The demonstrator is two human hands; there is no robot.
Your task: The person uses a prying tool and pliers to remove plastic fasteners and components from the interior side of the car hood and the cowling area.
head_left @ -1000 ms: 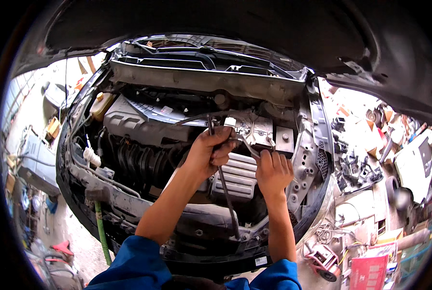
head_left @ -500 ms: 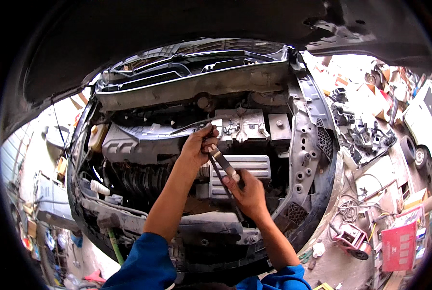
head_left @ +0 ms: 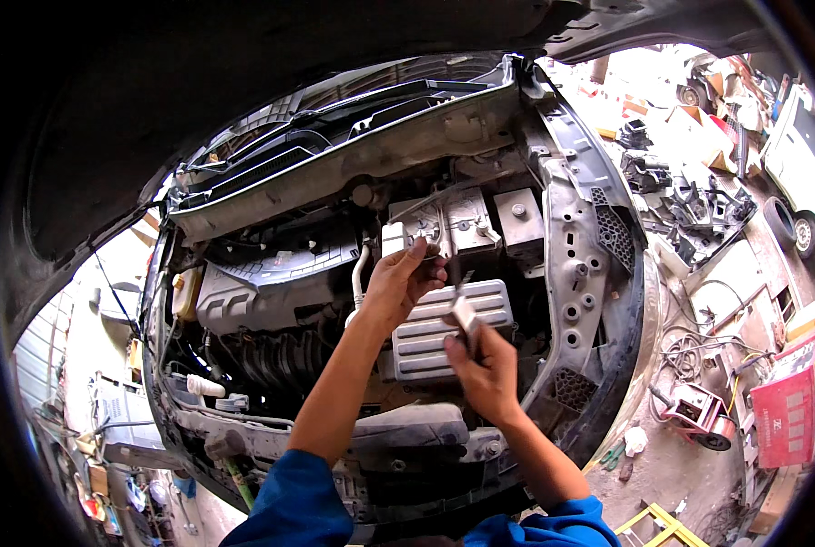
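My left hand (head_left: 398, 290) is closed, fingers pinched just in front of the battery (head_left: 471, 211). What it pinches is thin and too small to name. Lower and to the right, my right hand (head_left: 486, 372) grips a flat, blade-like tool (head_left: 465, 315) with a pale part near the fingers and a dark end pointing up. Motion smears this tool. Both hands are over a ribbed silver-grey box (head_left: 425, 346) in the engine bay. To their left is the dark plastic engine cover (head_left: 252, 296).
The raised hood (head_left: 271, 55) hangs overhead. The front crossmember (head_left: 407, 428) runs below my forearms. Beside the car on the right are a cable reel (head_left: 699, 415), a red box (head_left: 787, 406) and scattered parts. A green-handled hammer (head_left: 236, 474) rests at the front left.
The view has tilted and shifted. My hands have moved apart slightly, and the tool in my right hand has turned more upright. The long dark strip between my hands no longer shows clearly.
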